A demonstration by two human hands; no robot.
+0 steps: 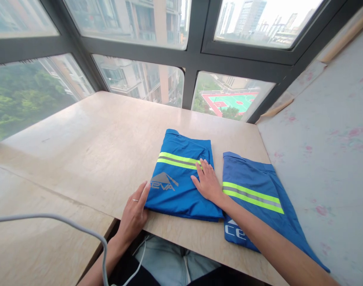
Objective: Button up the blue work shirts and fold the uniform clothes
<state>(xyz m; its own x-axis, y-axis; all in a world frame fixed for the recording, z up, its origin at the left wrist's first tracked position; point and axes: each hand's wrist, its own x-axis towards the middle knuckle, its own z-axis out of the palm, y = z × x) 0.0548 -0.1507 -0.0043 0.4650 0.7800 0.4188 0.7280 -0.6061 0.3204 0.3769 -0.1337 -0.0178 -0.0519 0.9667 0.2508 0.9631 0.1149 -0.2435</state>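
Your right hand lies flat and fully open, palm down, on the folded blue garment — fingers spread, tips reaching its yellow stripe. Your left hand is open too, fingers straight and together, resting on the table with its fingertips touching the garment's lower-left edge. Neither hand grips anything. The garment lies at 12 o'clock from your body, between the hands. A second garment lies just beside it at 3 o'clock — partly under your right forearm. A white cable curves at 8 o'clock.
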